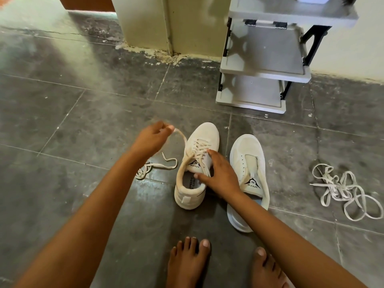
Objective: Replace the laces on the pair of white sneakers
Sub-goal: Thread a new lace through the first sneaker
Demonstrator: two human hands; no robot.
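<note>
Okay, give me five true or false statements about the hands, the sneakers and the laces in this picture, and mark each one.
1. The left hand pinches the lace that runs from the laced sneaker. True.
2. Both sneakers are laced. False: the unlaced sneaker beside it has bare eyelets.
3. The right hand rests on the laced sneaker. True.
4. The loose pile of laces lies inside a shoe. False: it lies on the floor, to the right of both sneakers.
5. The sneakers stand on the shelf rack. False: they stand on the floor in front of it.
</note>
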